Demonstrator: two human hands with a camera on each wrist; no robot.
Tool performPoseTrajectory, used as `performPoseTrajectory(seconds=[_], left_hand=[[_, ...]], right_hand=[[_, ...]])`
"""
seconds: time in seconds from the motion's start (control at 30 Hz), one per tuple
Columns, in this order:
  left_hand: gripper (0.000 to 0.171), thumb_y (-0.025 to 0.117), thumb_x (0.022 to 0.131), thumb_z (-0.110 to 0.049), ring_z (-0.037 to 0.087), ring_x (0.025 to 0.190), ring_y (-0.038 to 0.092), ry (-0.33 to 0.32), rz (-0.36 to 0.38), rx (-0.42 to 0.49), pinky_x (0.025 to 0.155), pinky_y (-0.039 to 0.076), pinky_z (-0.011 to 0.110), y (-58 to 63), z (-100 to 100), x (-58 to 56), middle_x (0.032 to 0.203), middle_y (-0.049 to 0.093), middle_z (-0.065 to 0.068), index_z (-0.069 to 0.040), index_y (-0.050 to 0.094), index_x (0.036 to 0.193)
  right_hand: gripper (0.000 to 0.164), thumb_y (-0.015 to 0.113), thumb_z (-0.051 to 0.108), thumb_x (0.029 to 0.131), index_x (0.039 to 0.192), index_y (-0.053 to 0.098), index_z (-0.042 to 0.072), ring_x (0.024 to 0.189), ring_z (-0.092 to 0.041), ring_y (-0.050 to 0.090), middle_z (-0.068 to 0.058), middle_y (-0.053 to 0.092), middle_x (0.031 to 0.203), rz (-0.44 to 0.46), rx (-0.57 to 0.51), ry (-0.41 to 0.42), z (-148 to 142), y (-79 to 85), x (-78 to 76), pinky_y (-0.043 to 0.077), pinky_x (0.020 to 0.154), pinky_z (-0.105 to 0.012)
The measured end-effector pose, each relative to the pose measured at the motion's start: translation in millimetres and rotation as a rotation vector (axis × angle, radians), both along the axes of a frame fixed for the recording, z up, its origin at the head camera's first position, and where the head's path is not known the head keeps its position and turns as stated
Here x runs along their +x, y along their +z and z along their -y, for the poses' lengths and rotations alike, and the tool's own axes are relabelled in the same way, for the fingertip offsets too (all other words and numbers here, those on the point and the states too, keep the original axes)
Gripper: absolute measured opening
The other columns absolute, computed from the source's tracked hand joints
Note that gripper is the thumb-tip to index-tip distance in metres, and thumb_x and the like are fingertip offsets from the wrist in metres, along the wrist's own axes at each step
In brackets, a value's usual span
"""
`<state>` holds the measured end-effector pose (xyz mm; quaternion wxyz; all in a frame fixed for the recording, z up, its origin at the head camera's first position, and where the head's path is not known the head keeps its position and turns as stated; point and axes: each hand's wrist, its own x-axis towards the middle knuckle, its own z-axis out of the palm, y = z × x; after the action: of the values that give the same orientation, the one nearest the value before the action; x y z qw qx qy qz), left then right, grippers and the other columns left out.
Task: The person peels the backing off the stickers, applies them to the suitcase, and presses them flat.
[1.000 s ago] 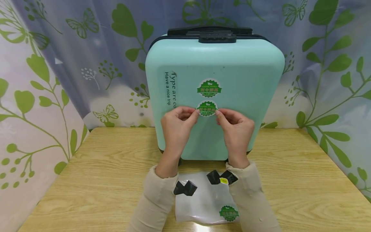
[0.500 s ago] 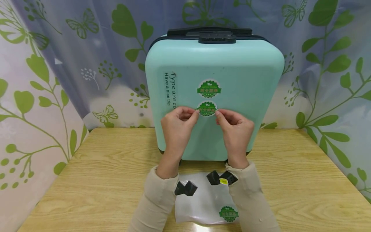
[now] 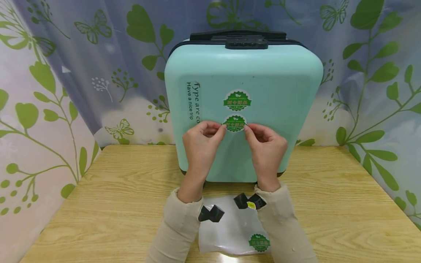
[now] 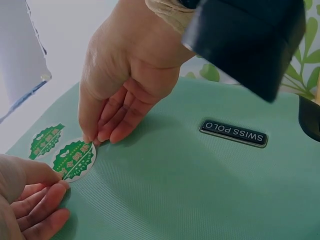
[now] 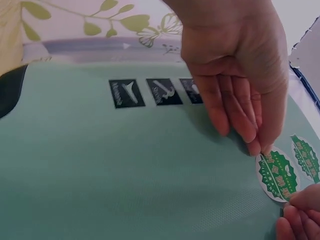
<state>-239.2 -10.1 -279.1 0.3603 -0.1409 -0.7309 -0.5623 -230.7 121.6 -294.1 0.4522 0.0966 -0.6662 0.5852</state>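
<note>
A mint-green suitcase (image 3: 213, 87) stands upright on the table, with a round green-and-white sticker (image 3: 237, 100) on its front. Right below that one, a second green sticker (image 3: 235, 123) lies close against the shell. My left hand (image 3: 201, 144) pinches its left edge between thumb and forefinger. On the opposite edge, my right hand (image 3: 267, 148) pinches it the same way. Both wrist views show the pinched sticker (image 4: 75, 159) flat or nearly flat over the shell, beside the upper sticker (image 5: 306, 157). The fingertips cover small parts of its rim.
A glossy backing sheet (image 3: 227, 233) with one green sticker (image 3: 259, 242) lies on the wooden table (image 3: 115, 204) under the forearms. Black wrist cameras (image 3: 211, 213) hang above it. A leaf-patterned curtain (image 3: 98, 84) closes off the back and sides.
My right hand and wrist have shifted very slightly left. Both hands keep their pinch on the sticker, which stays in the same place.
</note>
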Motion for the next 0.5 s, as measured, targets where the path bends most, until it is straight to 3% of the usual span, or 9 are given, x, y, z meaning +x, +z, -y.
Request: performPoseTrajectory(seconds=[0.33, 0.5], left_hand=[[0.014, 0.074, 0.082, -0.014, 0.013, 0.057, 0.064, 0.004, -0.003, -0.003, 0.049, 0.049, 0.025, -0.7, 0.9, 0.3, 0.067, 0.069, 0.007, -0.002, 0.071, 0.075], [0.014, 0.074, 0.082, -0.015, 0.012, 0.057, 0.064, -0.002, 0.005, 0.003, 0.049, 0.049, 0.024, -0.8, 0.7, -0.2, 0.067, 0.069, 0.007, -0.003, 0.072, 0.076]], right_hand=[[0.016, 0.074, 0.012, 0.082, 0.085, 0.073, -0.003, 0.062, -0.003, 0.061, -0.016, 0.07, 0.078, -0.009, 0.03, -0.021, 0.5, -1.4, -0.9, 0.05, 0.06, -0.018], [0.015, 0.073, 0.012, 0.082, 0.085, 0.072, -0.002, 0.064, -0.01, 0.062, -0.014, 0.07, 0.078, -0.013, 0.071, -0.065, 2.3, -1.5, -0.5, 0.05, 0.063, -0.017]])
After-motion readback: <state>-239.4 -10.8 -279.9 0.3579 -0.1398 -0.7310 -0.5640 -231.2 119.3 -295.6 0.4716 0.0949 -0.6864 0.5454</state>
